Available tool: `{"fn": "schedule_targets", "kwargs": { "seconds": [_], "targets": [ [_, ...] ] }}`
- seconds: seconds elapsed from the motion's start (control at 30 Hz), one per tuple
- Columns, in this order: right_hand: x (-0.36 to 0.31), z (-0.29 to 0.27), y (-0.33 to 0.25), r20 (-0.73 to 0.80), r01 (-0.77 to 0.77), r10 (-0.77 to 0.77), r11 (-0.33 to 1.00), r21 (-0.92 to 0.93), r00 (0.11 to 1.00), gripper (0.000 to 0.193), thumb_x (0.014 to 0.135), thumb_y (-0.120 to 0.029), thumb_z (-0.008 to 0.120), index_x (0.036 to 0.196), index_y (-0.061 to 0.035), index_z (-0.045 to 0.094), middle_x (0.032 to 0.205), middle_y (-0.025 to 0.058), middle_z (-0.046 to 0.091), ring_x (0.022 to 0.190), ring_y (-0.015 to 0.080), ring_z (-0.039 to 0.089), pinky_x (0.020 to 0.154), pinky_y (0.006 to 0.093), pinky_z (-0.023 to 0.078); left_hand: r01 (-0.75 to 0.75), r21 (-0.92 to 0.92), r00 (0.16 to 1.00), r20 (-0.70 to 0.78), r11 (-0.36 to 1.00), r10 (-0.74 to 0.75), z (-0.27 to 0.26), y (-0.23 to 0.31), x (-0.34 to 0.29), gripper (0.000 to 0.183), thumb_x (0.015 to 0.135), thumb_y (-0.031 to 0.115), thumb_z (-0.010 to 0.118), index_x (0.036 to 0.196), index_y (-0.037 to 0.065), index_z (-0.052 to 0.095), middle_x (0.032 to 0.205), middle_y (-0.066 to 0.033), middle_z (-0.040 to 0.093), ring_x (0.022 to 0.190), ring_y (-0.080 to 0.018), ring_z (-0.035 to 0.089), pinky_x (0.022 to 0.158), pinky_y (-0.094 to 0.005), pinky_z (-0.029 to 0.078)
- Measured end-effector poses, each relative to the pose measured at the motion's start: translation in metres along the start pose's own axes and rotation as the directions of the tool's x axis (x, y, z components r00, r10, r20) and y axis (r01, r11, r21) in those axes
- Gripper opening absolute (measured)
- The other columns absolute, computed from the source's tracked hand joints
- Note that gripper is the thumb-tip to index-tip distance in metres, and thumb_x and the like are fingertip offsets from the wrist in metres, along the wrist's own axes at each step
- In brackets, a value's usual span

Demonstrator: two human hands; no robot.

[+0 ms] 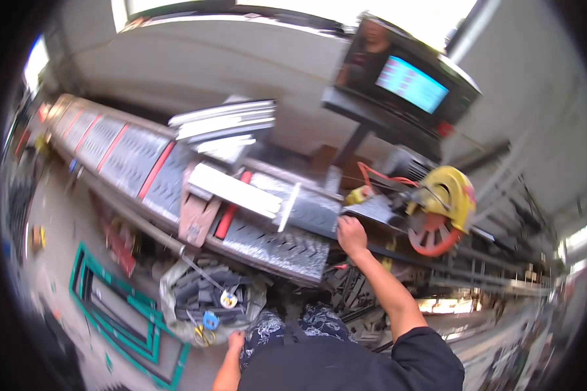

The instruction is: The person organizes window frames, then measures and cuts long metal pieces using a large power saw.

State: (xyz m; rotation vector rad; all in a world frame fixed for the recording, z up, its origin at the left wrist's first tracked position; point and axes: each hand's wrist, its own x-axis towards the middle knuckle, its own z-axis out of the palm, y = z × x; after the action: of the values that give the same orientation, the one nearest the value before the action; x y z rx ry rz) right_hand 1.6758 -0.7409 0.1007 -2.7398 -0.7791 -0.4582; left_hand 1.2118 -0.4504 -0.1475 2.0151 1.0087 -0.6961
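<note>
Pale grey wall [287, 65], bright white window [404, 8] above, light grey floor [55, 215] at left, strong daylight

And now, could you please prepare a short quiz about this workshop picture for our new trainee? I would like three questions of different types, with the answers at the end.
1. Which is nearer to the yellow-guarded saw: the person's left hand or right hand?
2. True or false: the monitor screen is lit.
3. What colour are the frames at the lower left of the picture? A) red B) green C) white

Key:
1. The right hand.
2. True.
3. B
</note>
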Motion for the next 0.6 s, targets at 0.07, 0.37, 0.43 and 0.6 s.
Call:
{"fn": "schedule_targets", "kwargs": {
  "seconds": [0.07, 0.37, 0.43, 0.6],
  "targets": [
    [0.030, -0.055, -0.002, -0.171, 0.032, -0.029, 0.999, 0.015, 0.985, 0.015, 0.074, -0.006, 0.058, 0.089, -0.0045, 0.060, 0.088, 0.0104, 0.061, 0.086, 0.0289, 0.058, 0.077, 0.0378, 0.048, -0.031, -0.027, 0.999, 0.009, 0.999, 0.032, -0.017, 0.025, 0.015, 0.038, 0.081, 0.036, 0.053, 0.097, 0.004, 0.066, 0.102, -0.0218, 0.063, 0.104, -0.0381, 0.056, 0.090, -0.0434, 0.043],
    [0.128, -0.221, 0.047, -0.636, -0.067, -0.059, 0.983, -0.173, 0.770, 0.022, 0.075, -0.005, 0.060, 0.098, -0.0034, 0.059, 0.101, 0.0102, 0.062, 0.094, 0.0276, 0.056, 0.084, 0.0365, 0.045, 0.191, -0.451, 0.967, 0.241, 0.872, -0.087, -0.074, 0.132, 0.025, 0.020, 0.086, 0.014, 0.047, 0.092, 0.000, 0.060, 0.072, -0.0134, 0.065, 0.058, -0.0231, 0.064, 0.046, -0.0318, 0.050],
    [0.148, -0.229, 0.054, -0.658, -0.105, -0.058, 0.973, -0.205, 0.751, 0.023, 0.075, -0.006, 0.060, 0.098, -0.0037, 0.059, 0.105, 0.0097, 0.061, 0.097, 0.0271, 0.055, 0.086, 0.0369, 0.044, 0.117, -0.445, 0.979, 0.201, 0.888, -0.029, -0.069, 0.138, 0.033, 0.020, 0.086, 0.015, 0.048, 0.091, 0.000, 0.059, 0.073, -0.0125, 0.064, 0.058, -0.0220, 0.064, 0.048, -0.0311, 0.051],
    [0.169, -0.232, 0.078, -0.672, -0.182, -0.070, 0.937, -0.297, 0.738, 0.025, 0.075, -0.009, 0.061, 0.100, -0.0048, 0.058, 0.114, 0.0083, 0.059, 0.104, 0.0256, 0.052, 0.090, 0.0384, 0.042, -0.035, -0.366, 0.987, 0.133, 0.930, 0.090, -0.053, 0.161, 0.031, 0.018, 0.083, 0.017, 0.053, 0.083, 0.002, 0.063, 0.069, -0.0088, 0.064, 0.055, -0.0173, 0.060, 0.045, -0.0288, 0.045]
  ]
}}
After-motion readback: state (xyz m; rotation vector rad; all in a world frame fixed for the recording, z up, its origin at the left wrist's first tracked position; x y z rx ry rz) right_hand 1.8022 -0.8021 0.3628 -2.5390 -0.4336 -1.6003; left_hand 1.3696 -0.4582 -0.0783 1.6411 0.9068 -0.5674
